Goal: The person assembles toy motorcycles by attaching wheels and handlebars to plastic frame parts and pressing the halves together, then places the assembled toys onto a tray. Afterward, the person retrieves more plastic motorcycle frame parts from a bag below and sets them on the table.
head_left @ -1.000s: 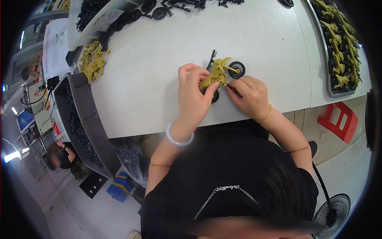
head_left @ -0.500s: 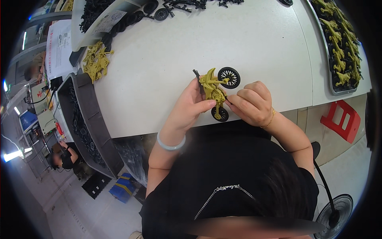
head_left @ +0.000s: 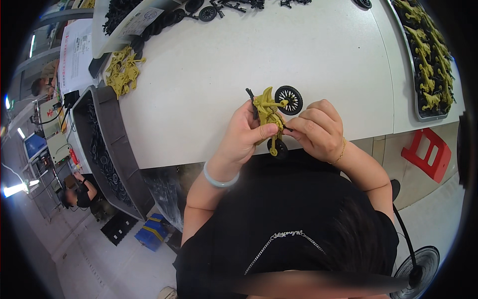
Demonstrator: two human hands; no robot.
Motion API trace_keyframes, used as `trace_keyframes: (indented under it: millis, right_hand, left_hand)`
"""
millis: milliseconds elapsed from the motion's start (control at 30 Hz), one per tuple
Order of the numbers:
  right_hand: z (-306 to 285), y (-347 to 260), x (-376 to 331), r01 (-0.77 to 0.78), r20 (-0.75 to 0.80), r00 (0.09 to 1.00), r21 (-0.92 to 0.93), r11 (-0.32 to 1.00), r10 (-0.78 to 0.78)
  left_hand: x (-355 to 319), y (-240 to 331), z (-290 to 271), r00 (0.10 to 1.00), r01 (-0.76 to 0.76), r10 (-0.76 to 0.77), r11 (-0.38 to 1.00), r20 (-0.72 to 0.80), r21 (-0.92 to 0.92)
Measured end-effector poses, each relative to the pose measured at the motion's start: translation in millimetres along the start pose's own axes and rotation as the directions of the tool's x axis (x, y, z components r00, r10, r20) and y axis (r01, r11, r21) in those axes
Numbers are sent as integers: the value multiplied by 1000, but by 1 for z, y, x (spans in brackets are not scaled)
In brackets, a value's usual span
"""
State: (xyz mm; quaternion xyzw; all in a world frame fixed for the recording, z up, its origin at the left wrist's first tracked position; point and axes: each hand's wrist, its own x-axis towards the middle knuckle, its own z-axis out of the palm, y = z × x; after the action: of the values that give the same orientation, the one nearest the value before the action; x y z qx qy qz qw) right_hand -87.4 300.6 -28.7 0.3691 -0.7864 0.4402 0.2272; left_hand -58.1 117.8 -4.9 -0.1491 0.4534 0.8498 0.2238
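Observation:
A yellow-green toy motorcycle (head_left: 269, 110) with black wheels and black handlebars is held above the table's near edge. Its larger spoked wheel (head_left: 288, 100) points away to the right, and the other wheel hangs close to my body. My left hand (head_left: 245, 130) grips the toy from the left, thumb pressed across its body. On the other side, the fingertips of my right hand (head_left: 319, 130) are pinched at a small black part (head_left: 288, 129) on the toy's underside. My fingers partly hide that part.
Yellow body pieces (head_left: 122, 72) lie on the left of the white table (head_left: 338, 55). Beside them stand a grey bin of black wheels (head_left: 134, 164) and a white bin of black parts (head_left: 127, 27). A tray of toy motorcycles (head_left: 430, 118) is at right; a red stool (head_left: 427, 154) stands below.
The toy motorcycle has shifted slightly right and turned a little in my left hand. My right fingers stay pinched at its underside, where the small black part now shows more.

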Motion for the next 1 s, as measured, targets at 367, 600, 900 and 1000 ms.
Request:
trace_keyframes:
  millis: [367, 600, 900, 1000]
  right_hand:
    - [-6, -1, 6, -55, 7, 999, 45, 998, 54]
    - [-6, -4, 4, 16, 15, 1000, -10, 1000, -16]
    - [-10, -10, 4, 131, -57, 990, -10, 991, -131]
    - [-14, -20, 6, -94, 4, 996, 134, 987, 94]
  left_hand:
    - [-2, -5, 4, 1000, -4, 8, 988, 28, -153]
    - [-5, -2, 3, 999, 10, -6, 996, 40, -88]
    - [-13, -10, 4, 983, 77, -36, 971, 182, -228]
    - [-21, -7, 15, 999, 20, -15, 988, 33, -156]
